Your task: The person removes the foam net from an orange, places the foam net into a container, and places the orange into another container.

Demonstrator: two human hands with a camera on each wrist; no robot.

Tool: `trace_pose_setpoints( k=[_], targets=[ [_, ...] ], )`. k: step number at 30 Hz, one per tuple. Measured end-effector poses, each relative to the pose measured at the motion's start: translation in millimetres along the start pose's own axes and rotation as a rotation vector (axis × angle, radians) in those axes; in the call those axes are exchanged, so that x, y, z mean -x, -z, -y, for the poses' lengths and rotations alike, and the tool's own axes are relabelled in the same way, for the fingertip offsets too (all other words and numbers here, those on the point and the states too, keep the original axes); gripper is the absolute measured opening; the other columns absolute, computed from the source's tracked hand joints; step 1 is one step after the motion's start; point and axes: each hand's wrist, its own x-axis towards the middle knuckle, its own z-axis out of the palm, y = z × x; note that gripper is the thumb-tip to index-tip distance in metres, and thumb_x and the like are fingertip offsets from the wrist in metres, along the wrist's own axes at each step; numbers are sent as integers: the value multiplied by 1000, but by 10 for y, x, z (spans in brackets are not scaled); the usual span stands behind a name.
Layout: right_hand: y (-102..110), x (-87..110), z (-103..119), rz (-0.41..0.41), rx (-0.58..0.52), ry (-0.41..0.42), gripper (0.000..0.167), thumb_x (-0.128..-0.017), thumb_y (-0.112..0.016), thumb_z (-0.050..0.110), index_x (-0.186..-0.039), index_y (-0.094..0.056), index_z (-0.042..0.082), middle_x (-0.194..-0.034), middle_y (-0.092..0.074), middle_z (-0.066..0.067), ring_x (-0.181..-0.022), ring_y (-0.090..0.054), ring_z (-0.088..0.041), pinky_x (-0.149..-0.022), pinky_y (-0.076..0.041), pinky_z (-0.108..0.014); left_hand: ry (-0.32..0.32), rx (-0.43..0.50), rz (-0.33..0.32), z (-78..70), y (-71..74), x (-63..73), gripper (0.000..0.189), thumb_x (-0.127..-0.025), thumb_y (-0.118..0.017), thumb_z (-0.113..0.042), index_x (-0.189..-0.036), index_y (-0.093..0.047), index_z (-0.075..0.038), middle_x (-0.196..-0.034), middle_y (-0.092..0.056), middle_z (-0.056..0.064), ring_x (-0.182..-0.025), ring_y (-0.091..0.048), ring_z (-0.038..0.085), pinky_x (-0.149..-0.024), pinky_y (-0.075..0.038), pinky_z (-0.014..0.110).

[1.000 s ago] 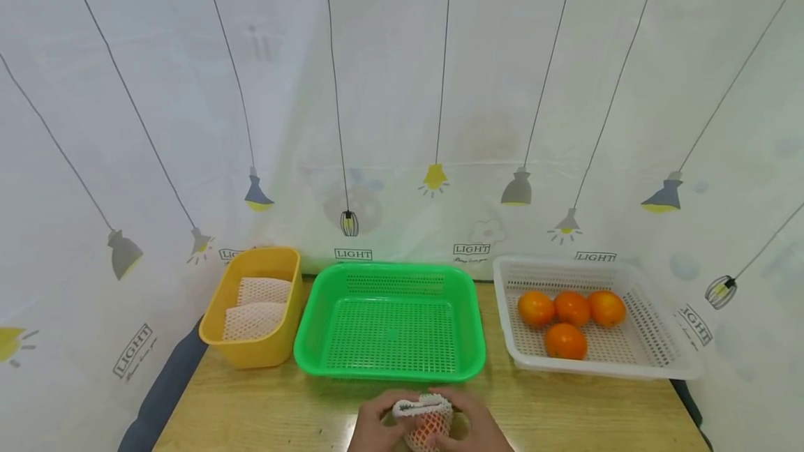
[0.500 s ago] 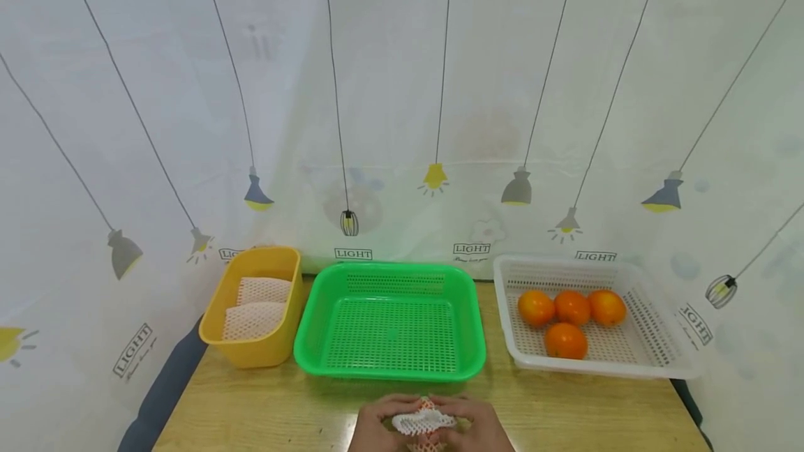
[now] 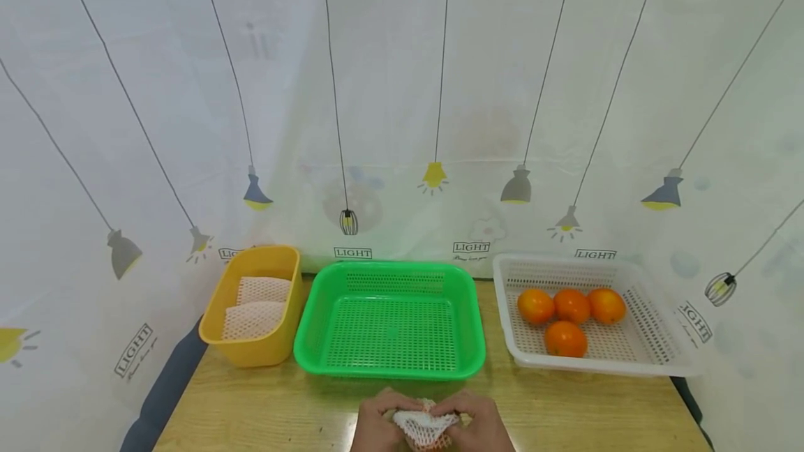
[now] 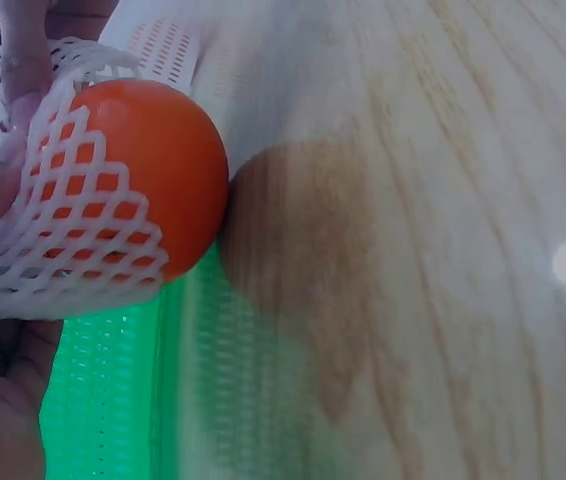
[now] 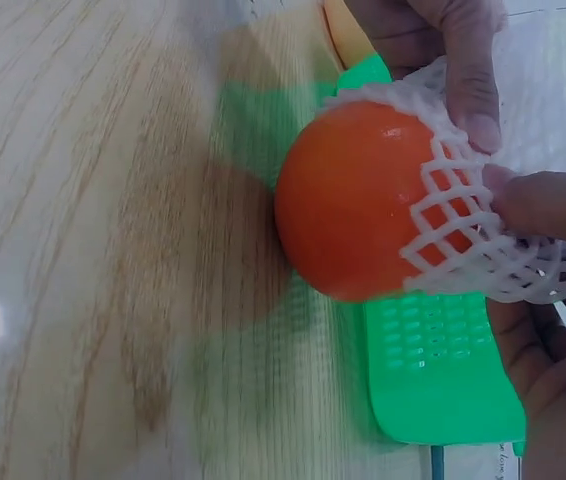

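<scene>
Low in the middle of the head view, my left hand [image 3: 375, 425] and right hand [image 3: 482, 427] grip a white foam fruit net [image 3: 427, 427] from both sides. In the left wrist view an orange [image 4: 185, 165] sits partly inside that net, its lower part bare and right at the wooden table. The thumbs press the mesh close together on the near side, as the right wrist view shows, while the other fingers curl behind it. The net's loose end extends past the thumbs, away from the table. Much of the fruit's upper part is covered by mesh and fingers.
A green basket [image 3: 389, 372] stands just beyond the hands. To its left is a yellow bin [image 3: 254, 353] with foam nets [image 3: 254, 319] inside. At the right, a white basket [image 3: 603, 366] holds several oranges [image 3: 566, 339]. The wooden table [image 3: 251, 410] runs beneath everything.
The net's rim, a raised opening a second ago, has tipped toward me and now spreads between the hands. The fingers have shifted along the mesh; the baskets have stayed put.
</scene>
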Motion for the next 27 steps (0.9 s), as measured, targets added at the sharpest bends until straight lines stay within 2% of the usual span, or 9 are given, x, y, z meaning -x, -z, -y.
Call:
trace_pose_setpoints(
  k=[4,8,10,12,16,19,22,24,27],
  targets=[
    [-21,-17,34,-37,3,9,37,-75,-75,-15,-100,-78,12,-91,-78,-4,-84,-69,-1,-66,-59,-25,38,29,10,-43,-9,-12,34,-71,-79,11,-95,-82,-13,-91,-77,7,-87,-70,9,-79,-60,25],
    [-32,-11,48,-32,38,-79,37,-79,-80,-3,-111,-76,15,-103,-78,-4,-92,-69,-4,-74,-59,-26,107,26,38,-52,8,-22,28,-78,-79,4,-99,-80,-15,-96,-78,5,-93,-72,8,-83,-59,24],
    [-30,-1,34,32,46,-173,40,-83,-83,13,-122,-73,17,-116,-75,-3,-103,-67,-5,-83,-57,-26,129,14,54,-41,23,-27,23,-82,-81,-4,-101,-79,-16,-99,-78,3,-96,-72,8,-86,-57,23],
    [-26,10,10,125,26,-282,53,-85,-84,25,-134,-66,18,-130,-70,-4,-115,-62,-5,-93,-52,-26,143,27,76,-25,44,-31,23,-83,-81,-7,-104,-78,-16,-103,-78,3,-99,-71,7,-86,-56,23],
    [-21,33,-41,259,-58,-436,73,-84,-85,34,-148,-54,17,-142,-62,-3,-126,-54,-3,-105,-43,-29,94,67,145,4,75,-40,32,-84,-78,-2,-113,-72,-12,-111,-76,10,-102,-70,6,-88,-56,22],
    [-19,38,-61,283,-77,-430,75,-83,-86,34,-148,-53,19,-142,-62,-2,-128,-55,-4,-107,-43,-31,36,88,191,8,97,-43,34,-85,-76,3,-116,-67,-8,-112,-74,17,-102,-70,6,-91,-55,23],
    [-11,38,-55,288,-74,-421,74,-82,-88,34,-147,-53,25,-141,-63,2,-128,-55,-4,-107,-44,-32,36,89,192,-11,119,-41,26,-89,-75,-1,-112,-66,-8,-109,-73,16,-101,-69,6,-92,-55,23],
    [-11,34,-44,295,-87,-440,74,-81,-88,34,-146,-53,30,-141,-62,6,-129,-55,-6,-108,-44,-35,67,77,170,-41,138,-37,19,-92,-74,-7,-110,-68,-8,-108,-73,13,-102,-69,6,-92,-54,23],
    [-30,23,-23,300,-119,-483,75,-80,-89,34,-145,-52,38,-142,-61,11,-132,-54,-10,-110,-43,-39,154,65,134,-100,182,-47,20,-94,-75,-19,-112,-72,-12,-111,-75,7,-105,-68,5,-92,-54,21]
  ],
)
